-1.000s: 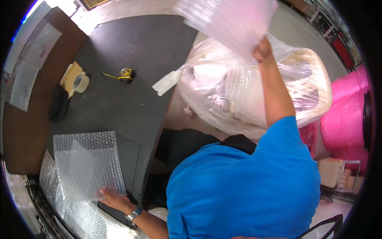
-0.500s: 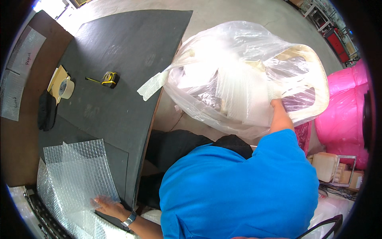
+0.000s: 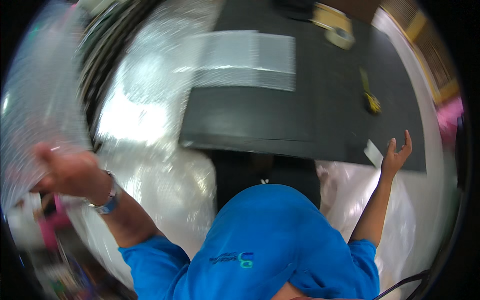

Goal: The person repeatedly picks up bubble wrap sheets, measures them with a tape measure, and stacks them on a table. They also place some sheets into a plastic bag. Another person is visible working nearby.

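At the far left, my left hand is raised and smeared by motion, its fingers closed at the edge of a clear bubble wrap sheet. Part of the fingers is hidden by the plastic. My right hand is open and holds nothing, thumb and fingers apart, over the right front part of the black table. Beside it is the pale end of a clear plastic bag hanging below the table edge. Bubble wrap pieces lie flat on the table's left side.
A yellow and black tape measure lies on the table's right half, its blade partly out. Farther back are a tape roll and a tan pad. Shiny bubble wrap spreads along the table's left side.
My view has turned left. My left hand has moved outward and up with bubble wrap. My right hand has come out of the large plastic bag.
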A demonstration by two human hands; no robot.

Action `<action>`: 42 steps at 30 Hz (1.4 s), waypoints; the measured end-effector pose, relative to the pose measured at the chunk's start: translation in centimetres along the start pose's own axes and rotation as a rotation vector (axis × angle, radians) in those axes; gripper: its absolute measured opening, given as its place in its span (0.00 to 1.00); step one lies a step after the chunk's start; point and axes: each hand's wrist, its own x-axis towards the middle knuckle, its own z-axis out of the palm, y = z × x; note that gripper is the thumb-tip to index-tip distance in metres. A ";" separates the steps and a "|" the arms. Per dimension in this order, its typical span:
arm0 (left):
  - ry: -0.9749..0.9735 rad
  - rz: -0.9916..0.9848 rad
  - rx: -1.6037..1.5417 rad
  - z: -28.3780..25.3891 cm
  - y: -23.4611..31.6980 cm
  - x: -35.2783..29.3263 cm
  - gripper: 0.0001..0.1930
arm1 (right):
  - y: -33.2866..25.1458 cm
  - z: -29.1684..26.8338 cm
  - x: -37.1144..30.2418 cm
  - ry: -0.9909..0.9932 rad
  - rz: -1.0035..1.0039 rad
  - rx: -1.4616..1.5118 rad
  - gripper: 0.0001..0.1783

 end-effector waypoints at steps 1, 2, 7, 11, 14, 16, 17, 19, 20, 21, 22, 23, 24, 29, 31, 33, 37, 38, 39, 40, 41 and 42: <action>0.146 -0.165 -0.051 -2.3 -2.8 1.2 0.16 | -1.9 2.9 0.7 -0.066 -0.120 0.026 0.23; 0.296 -0.312 -0.120 -4.5 -5.5 2.6 0.17 | -3.4 5.9 1.1 -0.100 -0.206 0.079 0.22; 0.101 -0.033 0.526 -16.0 -13.4 0.8 0.25 | -9.3 14.2 0.2 -0.393 -0.329 0.197 0.22; -0.357 -0.447 1.181 -20.2 -16.6 -9.6 0.27 | -8.7 14.7 -1.1 -0.744 -0.324 0.165 0.20; -0.935 -0.726 0.962 -21.4 -17.9 -26.9 0.31 | -8.3 14.5 -1.0 -0.893 -0.307 0.131 0.18; -1.618 -1.070 0.699 -18.0 -12.9 -31.8 0.30 | -8.6 14.3 -1.3 -0.876 -0.301 0.123 0.17; -1.654 -1.154 0.707 -15.8 -11.0 -29.8 0.31 | -8.1 14.0 -1.6 -0.873 -0.278 0.125 0.17; -1.545 -1.241 0.538 -15.3 -12.5 -28.9 0.29 | -7.6 14.1 -1.6 -0.862 -0.254 0.139 0.16; -1.517 -1.303 0.442 -15.1 -13.7 -28.0 0.28 | -7.6 14.0 -1.5 -0.851 -0.256 0.141 0.16; -1.490 -1.364 0.351 -15.4 -14.6 -27.2 0.28 | -7.6 14.0 -1.5 -0.845 -0.260 0.142 0.16; -1.425 -1.269 0.216 -15.7 -15.0 -25.8 0.26 | -7.6 14.0 -1.7 -0.842 -0.259 0.145 0.16; -1.460 -1.236 0.197 -16.0 -15.2 -24.4 0.26 | -7.6 13.9 -1.7 -0.845 -0.262 0.140 0.16; -1.490 -1.199 0.178 -16.1 -15.3 -22.3 0.26 | -7.7 13.9 -1.7 -0.846 -0.264 0.138 0.16; -1.233 -0.944 0.287 -18.3 -18.0 -21.4 0.27 | -8.4 13.9 -1.3 -0.808 -0.315 0.164 0.16; -1.201 -0.886 0.560 -19.9 -20.2 -19.6 0.26 | -10.5 13.5 -1.4 -0.760 -0.333 0.238 0.16; -1.183 -0.828 0.845 -23.8 -23.5 -17.5 0.26 | -16.0 12.3 -2.5 -0.821 -0.191 0.542 0.16; -0.987 -1.069 1.595 -34.1 -23.3 -16.8 0.39 | -26.6 10.8 -6.9 -1.627 0.027 1.099 0.29; -0.979 -1.313 1.508 -40.8 -25.3 -20.1 0.44 | -28.5 10.9 -8.7 -1.738 0.045 1.144 0.34; -0.936 -1.585 1.293 -42.9 -23.9 -21.7 0.46 | -29.9 11.3 -11.2 -1.839 0.063 1.179 0.39; -0.866 -1.870 1.083 -44.9 -22.5 -23.2 0.49 | -31.0 12.0 -13.7 -1.883 0.066 1.149 0.42; -0.790 -2.125 0.912 -47.1 -21.0 -24.5 0.51 | -31.6 12.8 -16.3 -1.927 0.074 1.120 0.45; -0.787 -2.437 0.752 -45.2 -17.8 -23.7 0.49 | -32.1 13.3 -18.7 -1.882 0.015 1.042 0.42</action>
